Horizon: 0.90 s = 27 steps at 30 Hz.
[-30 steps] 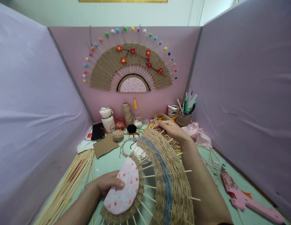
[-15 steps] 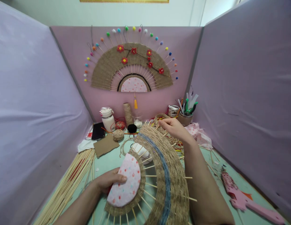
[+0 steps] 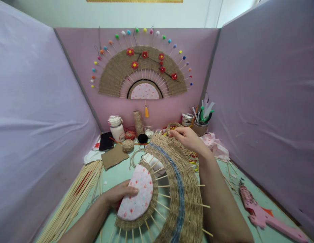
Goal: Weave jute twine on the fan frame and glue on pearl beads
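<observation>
A half-made woven fan (image 3: pixel 179 189) of jute twine with a blue band and bare wooden spokes lies tilted over the green table. Its hub is a pink half-disc (image 3: pixel 138 194) with coloured dots. My left hand (image 3: pixel 118 195) grips that half-disc at its left edge, thumb on top. My right hand (image 3: pixel 187 139) is at the fan's far outer rim, fingers pinched on the jute twine there. A loop of loose twine (image 3: pixel 175 127) lies just behind that hand.
A finished fan (image 3: pixel 143 72) hangs on the pink back wall. Bamboo sticks (image 3: pixel 76 199) lie at left. At the back stand a white jar (image 3: pixel 116 128), twine spool (image 3: pixel 138 122), twine ball (image 3: pixel 127 145), phone (image 3: pixel 105 141), cardboard (image 3: pixel 114 156), tool cup (image 3: pixel 200 125). A pink glue gun (image 3: pixel 260 214) lies right.
The fan has turned a little, its pink hub shifting right and its far rim rising toward the back. My right hand moved slightly back and up along the rim.
</observation>
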Motion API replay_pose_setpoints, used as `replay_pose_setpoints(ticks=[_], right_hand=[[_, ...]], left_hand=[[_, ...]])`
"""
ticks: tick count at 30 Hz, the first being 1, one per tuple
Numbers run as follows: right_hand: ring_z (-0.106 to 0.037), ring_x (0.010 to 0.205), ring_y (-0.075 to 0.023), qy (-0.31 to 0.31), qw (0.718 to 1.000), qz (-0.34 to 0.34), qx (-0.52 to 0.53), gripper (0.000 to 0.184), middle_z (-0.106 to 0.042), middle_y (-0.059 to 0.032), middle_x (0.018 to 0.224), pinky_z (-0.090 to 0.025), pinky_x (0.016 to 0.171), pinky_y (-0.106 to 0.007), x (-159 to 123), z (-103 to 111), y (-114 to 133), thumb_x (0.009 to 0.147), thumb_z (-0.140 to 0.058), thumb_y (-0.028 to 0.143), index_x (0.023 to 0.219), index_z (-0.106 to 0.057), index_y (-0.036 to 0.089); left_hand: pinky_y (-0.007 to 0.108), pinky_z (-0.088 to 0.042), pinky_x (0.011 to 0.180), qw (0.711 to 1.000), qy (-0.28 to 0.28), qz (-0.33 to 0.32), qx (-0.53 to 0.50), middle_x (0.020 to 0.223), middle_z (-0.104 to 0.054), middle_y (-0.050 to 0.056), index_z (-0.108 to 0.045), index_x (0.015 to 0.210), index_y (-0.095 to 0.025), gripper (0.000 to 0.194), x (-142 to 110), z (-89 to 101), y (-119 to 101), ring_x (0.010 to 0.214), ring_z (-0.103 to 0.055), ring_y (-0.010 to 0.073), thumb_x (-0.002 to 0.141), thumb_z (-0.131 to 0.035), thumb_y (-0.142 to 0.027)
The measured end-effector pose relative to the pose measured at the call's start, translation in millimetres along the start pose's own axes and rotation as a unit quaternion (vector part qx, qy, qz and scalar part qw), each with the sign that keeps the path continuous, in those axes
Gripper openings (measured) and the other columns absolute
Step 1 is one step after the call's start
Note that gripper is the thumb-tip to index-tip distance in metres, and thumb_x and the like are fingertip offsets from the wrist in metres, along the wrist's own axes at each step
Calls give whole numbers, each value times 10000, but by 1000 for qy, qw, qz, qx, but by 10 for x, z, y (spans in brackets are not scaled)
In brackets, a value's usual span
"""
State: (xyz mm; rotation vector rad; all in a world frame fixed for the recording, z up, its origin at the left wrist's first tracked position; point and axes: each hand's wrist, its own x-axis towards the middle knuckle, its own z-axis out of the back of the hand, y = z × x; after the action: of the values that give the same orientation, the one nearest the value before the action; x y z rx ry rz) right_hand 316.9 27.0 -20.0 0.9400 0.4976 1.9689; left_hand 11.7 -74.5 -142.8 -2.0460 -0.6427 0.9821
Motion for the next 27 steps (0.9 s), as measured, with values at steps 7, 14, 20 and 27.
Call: replay_pose_setpoints(ticks=[7,14,20,27], right_hand=[[-571,710,-174,24,999,-3,27,398,-687,-54,781,-377,660,-281,-4,-8,-28,894,-448,445,766,-709,173],[-481,574,-123,48,997,-17,50,433,-628,-16,685,-340,557,-252,-28,15,13,884,-442,479,781,-714,158],[-453,560,-135,45,995,-27,80,481,-597,-21,645,-317,515,-252,-23,2,-64,874,-424,532,793,-715,158],[-419,536,-118,49,988,-35,142,600,-548,-20,636,-303,500,-241,-5,-4,-129,881,-346,601,874,-709,123]], left_hand=[[248,-500,572,1000,6,-6,-18,794,-725,98,-674,915,-111,381,-19,-49,-23,661,-669,197,582,-776,-266],[261,-515,575,1000,-13,-4,-16,803,-729,109,-678,906,-106,405,-18,-56,-26,655,-676,206,557,-794,-276],[249,-499,571,1000,-8,-14,-23,772,-722,103,-684,890,-109,341,-34,-82,-36,645,-668,196,596,-766,-262],[253,-501,569,999,-25,-19,-26,773,-721,103,-687,910,-116,375,-25,-54,-17,646,-669,200,579,-780,-267]])
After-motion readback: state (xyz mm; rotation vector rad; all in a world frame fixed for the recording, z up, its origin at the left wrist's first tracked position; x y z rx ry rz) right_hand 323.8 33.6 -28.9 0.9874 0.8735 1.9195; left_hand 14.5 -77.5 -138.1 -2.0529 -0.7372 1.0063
